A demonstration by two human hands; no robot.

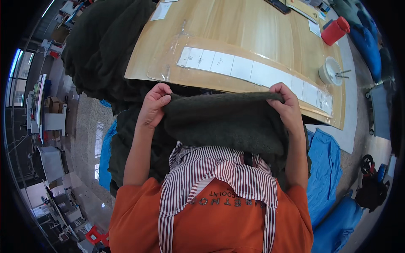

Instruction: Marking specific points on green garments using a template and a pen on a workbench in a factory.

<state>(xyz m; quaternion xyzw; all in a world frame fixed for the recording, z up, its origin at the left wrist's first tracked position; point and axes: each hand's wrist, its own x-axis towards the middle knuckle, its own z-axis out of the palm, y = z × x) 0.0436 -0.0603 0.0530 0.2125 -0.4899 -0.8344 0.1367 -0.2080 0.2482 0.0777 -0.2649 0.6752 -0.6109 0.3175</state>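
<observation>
A dark green knitted piece (pixel 223 120) is stretched between my two hands, just in front of the table's near edge. My left hand (pixel 155 103) pinches its upper left corner between thumb and fingers. At the upper right corner, my right hand (pixel 285 105) pinches the same edge. The upper edge runs nearly straight between them, and the rest hangs down over my lap and the striped apron (pixel 223 168). Right behind the cloth is the wooden table (pixel 249 33), with a strip of white paper (pixel 240 67) taped along its near side.
A large heap of dark green knit (pixel 105 38) lies at the table's left. On the table's right stand a red bottle (pixel 336 31) and a white cup (pixel 330 71) with thin tools in it. Blue sheets (pixel 322 168) lie to the right. A wheeled cart (pixel 377 111) is farther right.
</observation>
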